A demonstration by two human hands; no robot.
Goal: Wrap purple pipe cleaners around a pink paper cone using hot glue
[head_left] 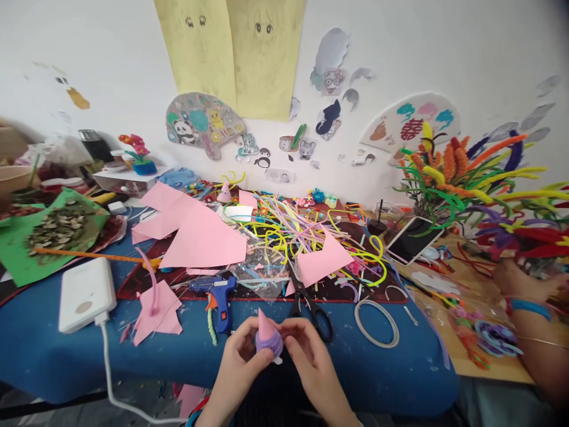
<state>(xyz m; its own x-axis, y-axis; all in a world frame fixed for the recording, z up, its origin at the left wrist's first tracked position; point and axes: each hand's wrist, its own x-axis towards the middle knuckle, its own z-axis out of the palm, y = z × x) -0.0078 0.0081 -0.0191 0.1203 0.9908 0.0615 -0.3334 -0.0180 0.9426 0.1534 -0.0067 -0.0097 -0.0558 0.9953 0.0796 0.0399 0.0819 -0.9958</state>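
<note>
Both of my hands meet low in the middle of the view, over the front edge of the blue table [53,350]. Between them is a small purple pipe-cleaner figure with a pink paper cone [267,335] on top. My left hand [242,359] cups it from the left and below. My right hand [306,356] pinches it from the right. Black scissors [311,305] lie just behind my right hand, and a blue glue gun [221,296] lies just behind my left.
Pink paper scraps [200,234] and a heap of pipe cleaners [288,228] cover the table's middle. A white power bank [84,293] with cable sits left, a tape ring [377,322] right. Another person's arm [533,332] rests at far right, near a phone [413,238].
</note>
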